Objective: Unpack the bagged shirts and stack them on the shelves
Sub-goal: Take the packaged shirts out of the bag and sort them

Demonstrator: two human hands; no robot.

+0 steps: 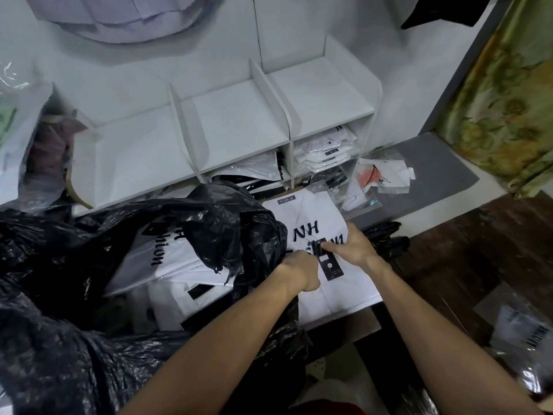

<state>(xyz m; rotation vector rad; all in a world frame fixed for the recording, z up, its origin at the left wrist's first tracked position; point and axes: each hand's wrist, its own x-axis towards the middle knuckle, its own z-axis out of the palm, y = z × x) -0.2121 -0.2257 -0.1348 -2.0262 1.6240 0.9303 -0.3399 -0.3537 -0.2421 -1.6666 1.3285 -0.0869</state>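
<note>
Left hand: fingers curled, clamped on the near-left edge of the shirt, against the black bag's rim.
Right hand: on top of the shirt, fingers pinched together on the black tag.
Shirt: white, folded, in clear wrap, dark lettering; lies flat just right of the bag, in front of the shelves.
Bag: black plastic, open, more wrapped white shirts inside.
Shelves: white unit; top compartments bare, lower ones hold wrapped shirts.
Floor: loose clear wrappers right of the shelves.
</note>
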